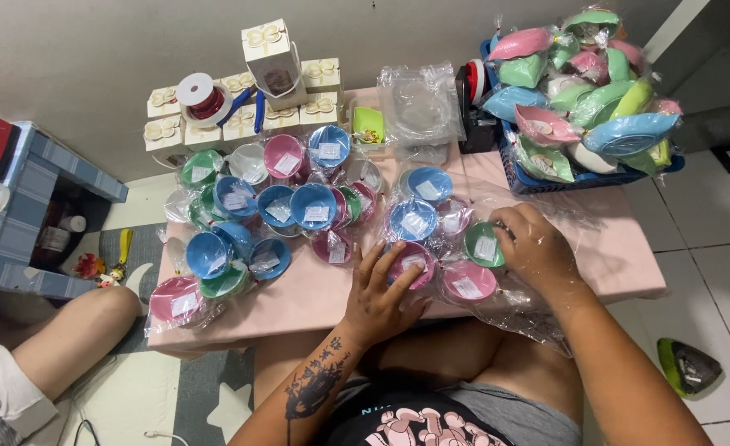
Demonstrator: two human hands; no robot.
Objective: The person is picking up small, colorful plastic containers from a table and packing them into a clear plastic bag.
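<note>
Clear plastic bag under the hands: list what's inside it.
Inside the clear plastic bag: wrapped small bowls, two blue, two pink, one green. The left hand and right hand cover parts; anything beneath them is hidden.

We rest our left hand [379, 295] on a pink bowl [414, 263] while our right hand [534, 248] grips a green bowl [483, 244] on the pink surface [315, 297].
</note>
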